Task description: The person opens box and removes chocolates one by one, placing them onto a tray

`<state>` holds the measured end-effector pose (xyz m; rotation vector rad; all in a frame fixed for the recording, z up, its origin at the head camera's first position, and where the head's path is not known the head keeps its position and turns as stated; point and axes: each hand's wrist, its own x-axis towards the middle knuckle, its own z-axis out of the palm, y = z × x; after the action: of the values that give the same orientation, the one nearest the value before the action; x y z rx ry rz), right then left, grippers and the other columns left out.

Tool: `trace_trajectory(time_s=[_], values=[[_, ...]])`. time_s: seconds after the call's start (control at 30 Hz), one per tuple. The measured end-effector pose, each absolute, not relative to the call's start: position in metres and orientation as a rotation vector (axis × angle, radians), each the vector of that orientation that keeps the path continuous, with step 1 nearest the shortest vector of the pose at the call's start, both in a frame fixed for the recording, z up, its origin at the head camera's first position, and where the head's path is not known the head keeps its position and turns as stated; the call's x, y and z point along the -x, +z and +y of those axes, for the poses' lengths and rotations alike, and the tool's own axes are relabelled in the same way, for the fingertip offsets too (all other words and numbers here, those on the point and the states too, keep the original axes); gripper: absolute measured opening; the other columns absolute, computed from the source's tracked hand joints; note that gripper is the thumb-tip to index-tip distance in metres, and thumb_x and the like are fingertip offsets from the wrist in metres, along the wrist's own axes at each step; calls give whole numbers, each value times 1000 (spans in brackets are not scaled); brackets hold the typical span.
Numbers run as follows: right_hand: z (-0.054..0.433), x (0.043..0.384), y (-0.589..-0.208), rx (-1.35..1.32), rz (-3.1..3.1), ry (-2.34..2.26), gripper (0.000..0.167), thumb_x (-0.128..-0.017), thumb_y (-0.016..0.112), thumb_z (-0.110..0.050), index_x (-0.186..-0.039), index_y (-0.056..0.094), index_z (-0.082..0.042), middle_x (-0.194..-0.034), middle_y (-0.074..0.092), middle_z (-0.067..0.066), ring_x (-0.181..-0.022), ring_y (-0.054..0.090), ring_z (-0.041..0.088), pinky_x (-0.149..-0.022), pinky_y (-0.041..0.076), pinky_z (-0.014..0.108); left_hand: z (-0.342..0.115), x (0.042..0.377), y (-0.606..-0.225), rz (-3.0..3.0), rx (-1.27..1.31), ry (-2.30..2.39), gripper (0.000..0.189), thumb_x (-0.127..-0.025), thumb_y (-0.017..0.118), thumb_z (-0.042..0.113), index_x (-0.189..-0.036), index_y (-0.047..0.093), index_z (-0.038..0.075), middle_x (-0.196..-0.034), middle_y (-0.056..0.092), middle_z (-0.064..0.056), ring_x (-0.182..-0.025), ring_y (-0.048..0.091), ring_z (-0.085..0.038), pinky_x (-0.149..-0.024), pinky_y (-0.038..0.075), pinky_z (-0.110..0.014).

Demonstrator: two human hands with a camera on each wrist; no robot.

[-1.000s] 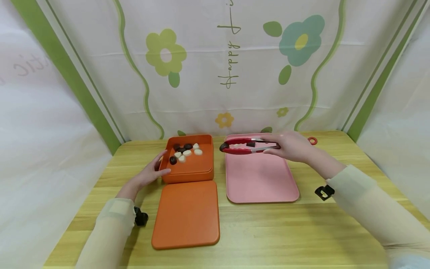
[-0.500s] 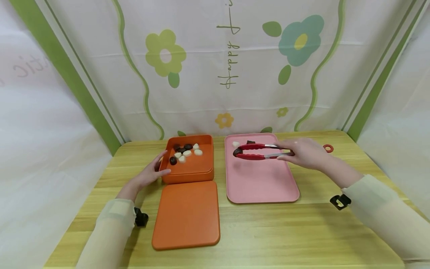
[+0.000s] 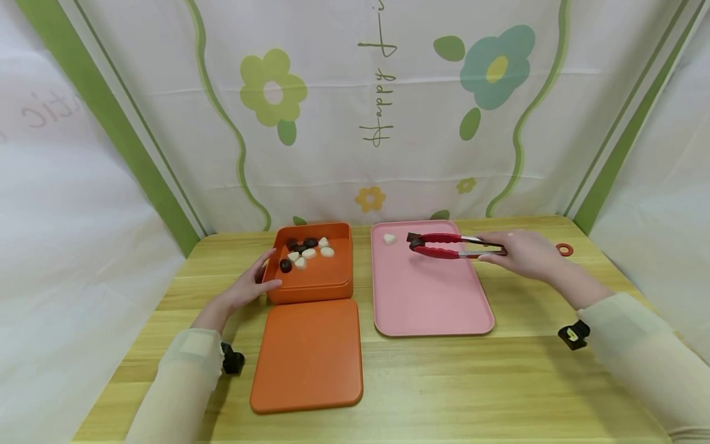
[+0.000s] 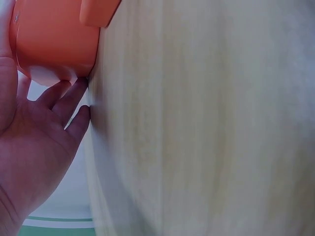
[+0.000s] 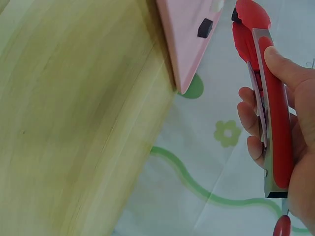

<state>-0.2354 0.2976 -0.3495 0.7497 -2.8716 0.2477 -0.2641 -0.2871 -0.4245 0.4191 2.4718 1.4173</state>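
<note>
My left hand holds the left side of an open orange box, thumb near its front corner. In the left wrist view the fingers bend against the box's outer wall. Several dark and white candy-like pieces lie inside the box. My right hand grips red-and-silver tongs, whose tips pinch a dark roundish piece above the pink tray. A dark square piece and a white heart-shaped piece lie near the tray's far edge.
An orange lid lies flat on the wooden table, in front of the box. A red ring shows beyond the right wrist, at the tongs' rear end. A patterned curtain hangs behind the table.
My right hand has moved right, carrying the tongs and dark piece from the tray's left edge to over its far middle, beside the square piece. My left hand and the box have stayed still.
</note>
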Motion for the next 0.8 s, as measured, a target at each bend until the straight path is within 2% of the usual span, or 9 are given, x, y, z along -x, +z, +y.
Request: trace_trajectory(time_s=[0.23, 0.37, 0.47, 0.8], values=[[313, 242, -352, -658, -2933, 252, 54, -90, 68, -42, -130, 63, -6, -105, 69, 17, -70, 53, 21, -59, 40, 37, -287, 264, -425, 2474, -414, 1418, 82, -98, 62, 21, -158, 7, 20, -150, 27, -33, -134, 33, -46, -108, 24, -59], [320, 245, -355, -651, -2933, 241, 53, -90, 70, -38, -130, 62, -4, -112, 67, 21, -81, 62, 27, -69, 48, 46, -287, 263, -425, 2479, -414, 1413, 81, -98, 61, 19, -158, 7, 19, -150, 27, -33, -134, 33, -46, -108, 23, -60], [325, 247, -357, -648, -2936, 235, 52, -90, 70, -34, -130, 62, -2, -117, 65, 23, -96, 64, 36, -78, 48, 55, -287, 262, -423, 2480, -411, 1410, 81, -98, 61, 17, -158, 7, 19, -149, 27, -33, -134, 32, -46, -108, 22, -60], [334, 258, -359, -627, -2959, 197, 56, -91, 67, -39, -131, 60, 0, -116, 63, 28, -97, 63, 43, -74, 48, 56, -285, 262, -422, 2480, -414, 1401, 84, -97, 63, 20, -158, 6, 18, -149, 26, -34, -134, 32, -48, -107, 23, -62]])
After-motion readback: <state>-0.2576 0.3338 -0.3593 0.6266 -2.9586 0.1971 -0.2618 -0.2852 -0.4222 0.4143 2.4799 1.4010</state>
